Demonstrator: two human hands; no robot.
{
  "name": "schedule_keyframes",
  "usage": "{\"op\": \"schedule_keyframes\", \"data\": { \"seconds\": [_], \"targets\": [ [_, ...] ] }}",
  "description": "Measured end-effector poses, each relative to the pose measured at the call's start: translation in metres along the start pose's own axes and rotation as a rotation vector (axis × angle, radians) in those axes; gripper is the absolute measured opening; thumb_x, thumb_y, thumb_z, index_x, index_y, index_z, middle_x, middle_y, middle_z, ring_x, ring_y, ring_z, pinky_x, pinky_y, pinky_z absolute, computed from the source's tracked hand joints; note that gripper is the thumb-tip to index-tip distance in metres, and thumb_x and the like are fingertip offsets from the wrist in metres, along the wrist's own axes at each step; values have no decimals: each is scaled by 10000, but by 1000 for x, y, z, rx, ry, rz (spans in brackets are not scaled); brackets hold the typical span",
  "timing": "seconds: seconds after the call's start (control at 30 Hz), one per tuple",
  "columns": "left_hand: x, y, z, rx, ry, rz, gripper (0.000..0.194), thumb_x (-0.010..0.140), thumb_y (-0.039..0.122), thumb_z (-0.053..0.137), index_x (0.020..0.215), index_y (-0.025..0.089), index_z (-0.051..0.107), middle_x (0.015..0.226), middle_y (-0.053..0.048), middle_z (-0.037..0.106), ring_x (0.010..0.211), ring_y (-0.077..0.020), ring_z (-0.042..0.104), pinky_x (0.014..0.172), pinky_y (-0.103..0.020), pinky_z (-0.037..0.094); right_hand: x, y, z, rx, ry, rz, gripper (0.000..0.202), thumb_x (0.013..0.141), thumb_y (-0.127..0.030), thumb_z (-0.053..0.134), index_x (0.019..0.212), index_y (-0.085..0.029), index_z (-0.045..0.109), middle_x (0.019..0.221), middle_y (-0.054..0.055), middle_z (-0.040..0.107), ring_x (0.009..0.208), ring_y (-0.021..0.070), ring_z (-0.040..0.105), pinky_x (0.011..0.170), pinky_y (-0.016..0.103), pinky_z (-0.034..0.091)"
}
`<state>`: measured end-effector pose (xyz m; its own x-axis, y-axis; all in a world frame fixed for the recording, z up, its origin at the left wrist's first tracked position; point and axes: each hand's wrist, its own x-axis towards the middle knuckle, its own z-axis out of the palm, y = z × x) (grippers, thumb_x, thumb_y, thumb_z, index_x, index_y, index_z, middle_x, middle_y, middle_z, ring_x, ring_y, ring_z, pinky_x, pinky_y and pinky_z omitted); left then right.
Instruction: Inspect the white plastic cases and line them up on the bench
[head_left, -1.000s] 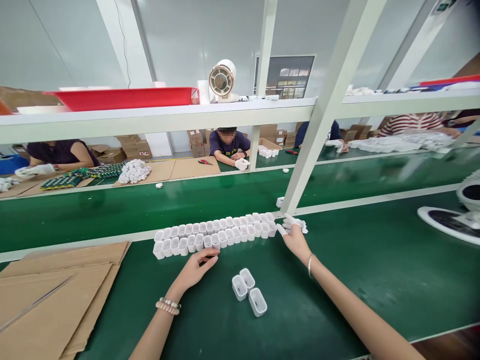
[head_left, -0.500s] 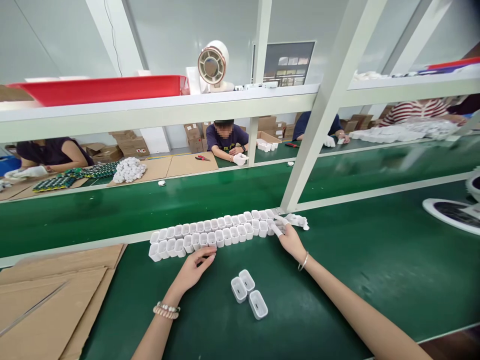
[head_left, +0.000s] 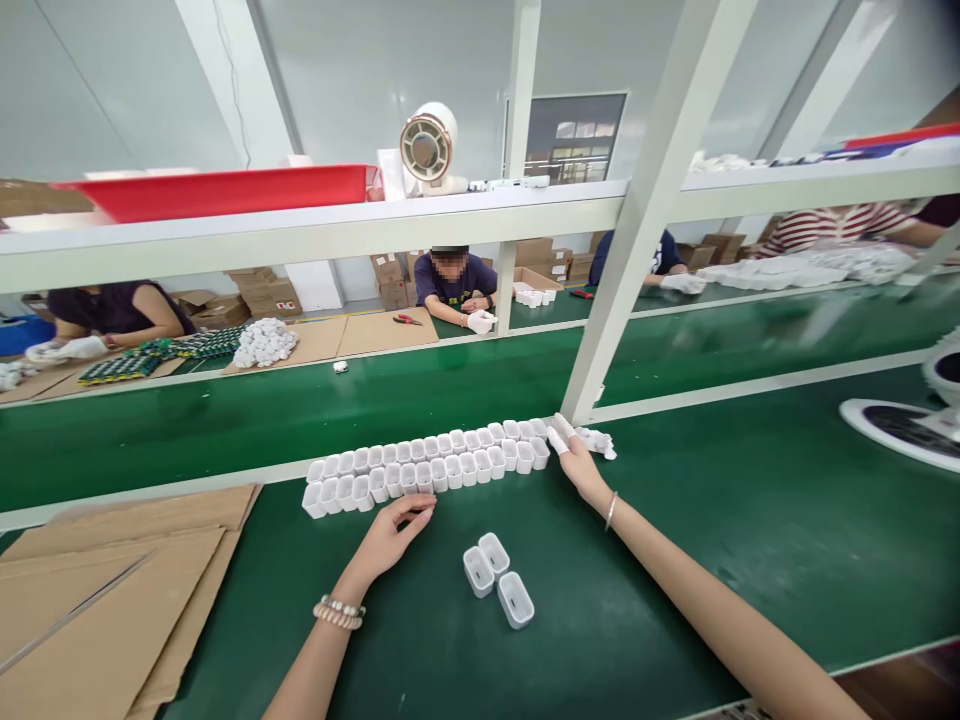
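Note:
Two long rows of small white open cups [head_left: 406,480] stand side by side on the green table. My left hand [head_left: 394,530] rests at the front row near its middle, fingers loosely curled and apart, with nothing in it. At the right end of the rows is my right hand [head_left: 576,455], its fingers stretched out, some in white finger covers, beside the last cups. Three separate cups lie nearer to me, one of them a white cup [head_left: 516,600] in front of the other two. A crumpled white item [head_left: 598,442] lies just beyond my right hand.
Flat cardboard [head_left: 112,600] lies at the left. A slanted white post [head_left: 622,250] rises behind the rows. Across the green belt [head_left: 405,385] several people work, one a person in a dark shirt [head_left: 457,285]. A white fan base [head_left: 900,430] is at the right.
My right hand has shifted slightly off the end cups, its fingers now closer to the post. My left hand has hardly moved. Across the belt, a gloved hand behind the post has changed position.

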<state>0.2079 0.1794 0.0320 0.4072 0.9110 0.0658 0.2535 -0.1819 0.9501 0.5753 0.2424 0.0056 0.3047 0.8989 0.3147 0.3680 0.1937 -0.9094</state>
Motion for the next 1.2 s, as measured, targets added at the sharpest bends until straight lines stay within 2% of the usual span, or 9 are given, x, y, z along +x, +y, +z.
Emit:
{"op": "schedule_keyframes", "data": {
  "seconds": [0.1, 0.2, 0.27, 0.37, 0.43, 0.53, 0.7, 0.9, 1.2],
  "targets": [
    [-4, 9, 0, -58, 71, 24, 342, 837, 445, 629, 1046, 185, 705, 1086, -92, 707, 1003, -237, 664, 922, -392, 539, -2, -1, 12, 55, -71, 46, 650, 878, -637, 473, 1424, -287, 427, 1402, 38, 496, 1367, 294, 348, 1171, 490, 242],
    [-11, 16, -13, -92, 249, 46, 366, 850, 479, 593, 888, 137, 718, 796, -84, 722, 723, -197, 676, 715, -340, 573, -5, -3, 18, 90, -115, 81, 696, 879, -658, 455, 1464, -292, 366, 1458, 23, 432, 1391, 277, 308, 1185, 469, 211],
    [-18, 17, -31, -83, 482, 91, 389, 889, 486, 525, 823, 137, 682, 719, -57, 685, 663, -164, 635, 687, -308, 546, -7, -4, 19, 98, -133, 98, 714, 877, -674, 442, 1472, -289, 357, 1471, 21, 414, 1393, 274, 303, 1188, 463, 199],
    [-25, 9, -64, 4, 972, 133, 339, 872, 482, 548, 865, 154, 635, 849, -57, 677, 806, -181, 631, 783, -309, 516, -8, -4, 17, 93, -145, 104, 735, 858, -705, 438, 1462, -289, 383, 1477, 11, 404, 1403, 272, 281, 1190, 452, 182],
    [-26, -1, -83, 106, 1104, 29, 385, 838, 506, 579, 997, 159, 627, 1019, -89, 669, 940, -225, 626, 853, -350, 504, -9, -4, 17, 83, -154, 99, 738, 845, -717, 451, 1450, -297, 403, 1479, 1, 402, 1408, 271, 268, 1190, 449, 179],
    [-24, -16, -97, 157, 1061, -142, 520, 848, 547, 529, 1165, 137, 577, 1182, -152, 620, 1070, -287, 596, 917, -425, 485, -10, -6, 17, 70, -174, 91, 725, 841, -711, 472, 1441, -309, 414, 1478, -7, 403, 1408, 269, 268, 1189, 449, 174],
    [-17, -24, -93, 164, 976, -242, 589, 913, 558, 408, 1305, 127, 494, 1293, -179, 565, 1211, -306, 528, 1029, -451, 410, -12, -11, 16, 61, -206, 81, 709, 854, -692, 468, 1443, -301, 411, 1488, 6, 388, 1409, 277, 264, 1187, 456, 178],
    [-17, -23, -92, 189, 955, -282, 627, 932, 592, 331, 1364, 151, 439, 1357, -171, 520, 1284, -303, 469, 1086, -440, 349, -14, -14, 16, 44, -242, 45, 747, 813, -665, 553, 1437, -279, 414, 1467, 37, 416, 1399, 311, 278, 1172, 485, 224],
    [-16, -28, -91, 241, 958, -256, 617, 930, 590, 324, 1341, 147, 448, 1353, -182, 522, 1254, -299, 496, 1043, -420, 395, -18, -11, 19, 56, -270, 20, 831, 790, -583, 637, 1491, -284, 304, 1488, 56, 373, 1391, 317, 294, 1148, 501, 279]
  ]
}}
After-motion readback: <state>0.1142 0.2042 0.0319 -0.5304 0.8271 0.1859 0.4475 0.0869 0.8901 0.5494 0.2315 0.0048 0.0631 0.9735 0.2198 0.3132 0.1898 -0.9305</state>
